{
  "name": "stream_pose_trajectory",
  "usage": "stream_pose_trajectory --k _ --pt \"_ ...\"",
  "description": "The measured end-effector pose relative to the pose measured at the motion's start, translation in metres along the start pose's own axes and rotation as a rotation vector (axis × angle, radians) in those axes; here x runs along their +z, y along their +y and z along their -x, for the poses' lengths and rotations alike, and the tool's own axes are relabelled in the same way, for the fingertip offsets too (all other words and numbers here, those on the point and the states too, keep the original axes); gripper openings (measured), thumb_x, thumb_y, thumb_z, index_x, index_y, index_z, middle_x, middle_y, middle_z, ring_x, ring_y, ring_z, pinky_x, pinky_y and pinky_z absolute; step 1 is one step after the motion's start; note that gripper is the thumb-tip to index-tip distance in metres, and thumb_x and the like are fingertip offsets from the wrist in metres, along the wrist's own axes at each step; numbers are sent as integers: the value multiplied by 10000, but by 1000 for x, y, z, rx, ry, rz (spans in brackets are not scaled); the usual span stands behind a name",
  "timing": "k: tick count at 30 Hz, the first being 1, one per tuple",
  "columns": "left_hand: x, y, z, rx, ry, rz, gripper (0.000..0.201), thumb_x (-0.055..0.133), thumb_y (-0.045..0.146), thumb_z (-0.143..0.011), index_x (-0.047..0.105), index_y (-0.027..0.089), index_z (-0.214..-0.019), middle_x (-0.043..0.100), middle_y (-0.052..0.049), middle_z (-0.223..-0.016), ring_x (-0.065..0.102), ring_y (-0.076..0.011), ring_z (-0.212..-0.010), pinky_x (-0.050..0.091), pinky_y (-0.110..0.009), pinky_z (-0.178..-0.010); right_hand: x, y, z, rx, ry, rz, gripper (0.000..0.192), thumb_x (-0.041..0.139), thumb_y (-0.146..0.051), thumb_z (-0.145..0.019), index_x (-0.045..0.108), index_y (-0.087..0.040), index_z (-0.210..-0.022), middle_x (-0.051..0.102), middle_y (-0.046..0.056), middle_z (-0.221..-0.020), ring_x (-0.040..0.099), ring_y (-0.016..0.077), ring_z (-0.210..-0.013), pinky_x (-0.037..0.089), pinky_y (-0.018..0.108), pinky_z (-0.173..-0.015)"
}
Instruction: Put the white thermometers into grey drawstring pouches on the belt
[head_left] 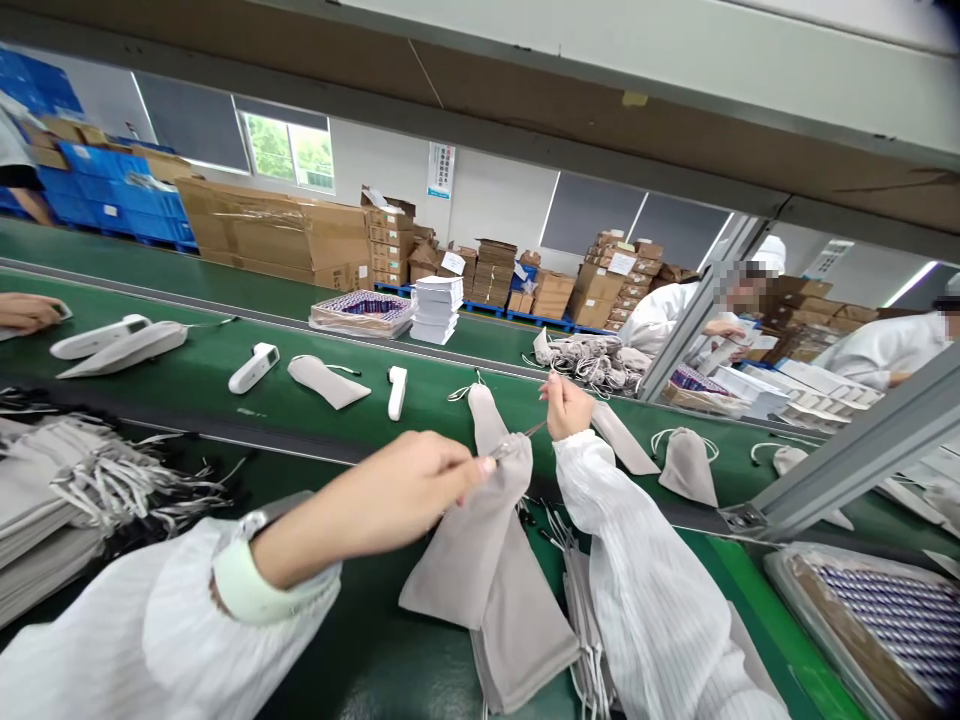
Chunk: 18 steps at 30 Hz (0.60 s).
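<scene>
At frame centre, the left hand (409, 490) pinches the hanging pouch (480, 540) mouth while the right hand (568, 407) grips its drawstring (525, 432) above.

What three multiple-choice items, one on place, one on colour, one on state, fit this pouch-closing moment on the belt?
1. Where does the white handheld device lie?
A. on the green conveyor belt
B. in a cardboard box
C. in the left hand

2. What colour is the drawstring fabric pouch being held?
A. blue
B. grey
C. red

3. How are the hands set on the pouch's cords?
A. both resting flat and open
B. left hand and right hand each pinching a cord
C. one hand only

Answers: 1 A, it rests on the belt beside another pouch; 2 B, pale grey cloth; 3 B, fingers closed on cords at both sides.
</scene>
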<state>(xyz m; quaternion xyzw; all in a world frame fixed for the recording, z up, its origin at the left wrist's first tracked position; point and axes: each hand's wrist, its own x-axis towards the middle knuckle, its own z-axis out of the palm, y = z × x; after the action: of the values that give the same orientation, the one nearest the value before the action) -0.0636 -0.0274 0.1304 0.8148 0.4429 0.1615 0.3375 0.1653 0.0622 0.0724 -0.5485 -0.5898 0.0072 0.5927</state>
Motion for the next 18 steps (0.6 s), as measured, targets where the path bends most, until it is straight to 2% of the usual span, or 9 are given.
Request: stream_pose_trajectory --k 3,5,8,10,11,13,15,16,18 --pt "3 13 9 48 -2 187 377 353 457 -814 449 174 -584 286 54 -493 276 -74 -440 217 -204 -415 -5 13 -10 64 -157 -39 519 303 -528 -777 597 -135 -608 569 47 -537 490 112 -502 398 243 -557" --pt "4 16 9 44 111 323 353 343 452 -824 472 182 -637 261 58 -488 235 -69 -421 197 -199 -393 -3 1 -3 139 -454 -238 552 280 -569 -765 615 -130 -768 605 36 -592 428 74 -419 368 207 -443" --pt "4 17 8 101 336 403 328 331 421 -841 485 190 -668 296 57 -478 263 -72 -420 234 -194 -398 9 -38 23 42 -1071 -618 552 535 -548 -622 542 -176 -1029 640 19 -783 483 67 -478 390 185 -426" --pt "5 18 8 146 414 369 310 342 386 -842 489 192 -650 337 51 -474 329 -82 -440 300 -201 -438 18 -63 42 -103 -1324 -773 502 681 -383 -524 560 -190 -972 627 15 -852 567 117 -665 464 235 -559" --pt "6 19 9 166 422 340 310 345 376 -841 492 192 -638 358 47 -476 365 -90 -458 329 -208 -464 22 -71 48 -140 -1354 -808 396 691 -314 -521 582 -187 -880 624 14 -840 577 143 -737 477 270 -627" --pt "9 20 10 189 403 244 317 355 376 -836 504 191 -628 430 34 -523 430 -106 -517 361 -221 -510 24 -69 47 -103 -1228 -814 220 653 -265 -556 583 -186 -749 620 16 -800 578 172 -777 476 322 -696" --pt "15 17 8 198 375 107 303 359 378 -836 531 193 -668 506 22 -614 473 -122 -587 375 -231 -543 20 -46 29 29 -866 -688 231 607 -273 -576 575 -182 -787 613 20 -817 575 179 -769 476 336 -702" --pt "20 14 4 205 361 20 287 366 365 -837 546 194 -694 537 15 -671 492 -133 -638 386 -241 -579 15 -29 17 113 -616 -572 286 562 -281 -605 560 -175 -871 604 28 -871 570 179 -790 472 334 -711" --pt "32 2 -6 232 347 -173 246 381 313 -838 575 186 -756 572 -11 -786 510 -163 -771 398 -272 -687 1 10 -9 222 -235 -128 374 419 -253 -683 492 -178 -1043 552 40 -1051 540 162 -907 452 297 -764"
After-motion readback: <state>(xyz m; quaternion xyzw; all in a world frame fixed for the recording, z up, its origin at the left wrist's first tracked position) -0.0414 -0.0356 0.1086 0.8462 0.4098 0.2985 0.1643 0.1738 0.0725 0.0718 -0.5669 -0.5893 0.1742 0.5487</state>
